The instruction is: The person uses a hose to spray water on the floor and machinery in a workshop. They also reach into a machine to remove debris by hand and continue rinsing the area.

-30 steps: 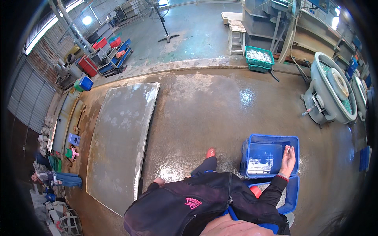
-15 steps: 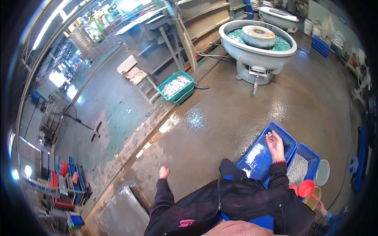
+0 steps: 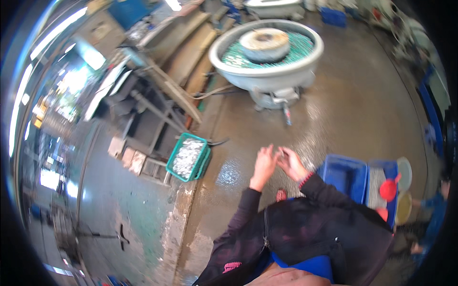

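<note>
My left hand [image 3: 265,166] and my right hand [image 3: 292,165] are raised close together in front of my body, above the wet brown floor. The left fingers point up and are partly spread, their tips near the right hand's fingertips. My right hand is pinched closed; whatever is between its fingers is too small and blurred to name. Right of my hands stands a deep blue bin [image 3: 346,174]. Beside it, another blue bin [image 3: 395,167] holds a mass of small grey pieces, with a red scoop [image 3: 387,190] on top.
Ahead stands a large round grey tub [image 3: 267,78] filled with green and white pieces. A green basket [image 3: 188,157] of small shiny pieces sits by the floor's raised edge at left. Beyond the bins are a pale bucket [image 3: 404,174], a yellowish bucket [image 3: 404,207] and another person's blue sleeve [image 3: 431,207].
My right hand has left the space over the blue bin and come toward the middle. My left hand has risen to meet it. The view has turned to the right.
</note>
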Tool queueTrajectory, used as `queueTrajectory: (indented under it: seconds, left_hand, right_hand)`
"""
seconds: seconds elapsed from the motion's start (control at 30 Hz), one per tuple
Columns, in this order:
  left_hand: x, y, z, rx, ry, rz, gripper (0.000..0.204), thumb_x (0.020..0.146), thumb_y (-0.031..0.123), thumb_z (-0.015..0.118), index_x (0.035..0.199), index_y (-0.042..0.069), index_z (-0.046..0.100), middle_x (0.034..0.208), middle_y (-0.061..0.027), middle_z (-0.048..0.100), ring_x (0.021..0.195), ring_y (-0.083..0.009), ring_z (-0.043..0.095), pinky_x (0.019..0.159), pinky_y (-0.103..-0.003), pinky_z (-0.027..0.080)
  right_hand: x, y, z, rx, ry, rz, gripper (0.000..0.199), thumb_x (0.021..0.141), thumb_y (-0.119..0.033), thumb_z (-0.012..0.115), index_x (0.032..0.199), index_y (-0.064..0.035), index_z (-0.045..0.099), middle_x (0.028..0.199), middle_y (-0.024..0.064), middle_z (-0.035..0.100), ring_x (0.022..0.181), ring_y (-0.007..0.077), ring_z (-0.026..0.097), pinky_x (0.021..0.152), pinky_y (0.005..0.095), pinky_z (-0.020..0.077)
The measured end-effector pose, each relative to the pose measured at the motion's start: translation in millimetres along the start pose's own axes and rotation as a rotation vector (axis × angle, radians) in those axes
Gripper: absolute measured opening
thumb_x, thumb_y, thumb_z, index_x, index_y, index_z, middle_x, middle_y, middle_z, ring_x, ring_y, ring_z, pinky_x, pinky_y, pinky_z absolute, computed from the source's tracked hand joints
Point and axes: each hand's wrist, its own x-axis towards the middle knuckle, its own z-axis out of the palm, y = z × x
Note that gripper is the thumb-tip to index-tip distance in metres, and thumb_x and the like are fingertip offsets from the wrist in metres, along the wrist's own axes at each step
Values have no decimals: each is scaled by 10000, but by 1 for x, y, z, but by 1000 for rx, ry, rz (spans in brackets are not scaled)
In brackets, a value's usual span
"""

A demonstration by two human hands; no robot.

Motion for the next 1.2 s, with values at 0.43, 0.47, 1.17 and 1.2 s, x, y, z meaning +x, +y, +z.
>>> queueTrajectory:
  seconds: [0.43, 0.47, 1.17, 1.2]
  left_hand:
    - [281, -3, 79, -275, -229, 374, 223, 839, 166, 585, 1023, 56, 644, 1138, -94, 562, 1038, -328, 549, 836, -439, 489]
    - [309, -16, 86, -335, -239, 405, 202, 840, 175, 588, 989, 58, 658, 1129, -91, 569, 1064, -317, 541, 846, -436, 486]
    - [1056, -348, 271, -487, -143, 475, 451, 875, 359, 655, 1047, -55, 601, 911, -145, 669, 805, -226, 641, 729, -365, 516]
    - [1076, -344, 271, -271, -112, 501, 480, 864, 380, 656, 1055, -57, 601, 937, -184, 659, 858, -295, 631, 774, -399, 500]
  right_hand:
    - [200, -137, 36, -101, 414, -820, 221, 960, -198, 502, 1131, -58, 503, 1070, 57, 525, 991, 152, 512, 866, 296, 447]
    - [221, -147, 39, -93, 425, -850, 250, 970, -218, 487, 1167, -65, 467, 1111, 76, 493, 1009, 165, 502, 871, 311, 446]
    - [130, 253, -65, 350, 2053, -310, 267, 925, -284, 450, 1048, -75, 562, 642, 94, 543, 456, 212, 539, 407, 368, 485]
    - [125, 278, -34, 494, 2091, -373, 296, 930, -299, 430, 1061, -62, 549, 666, 107, 548, 459, 220, 539, 407, 376, 484]
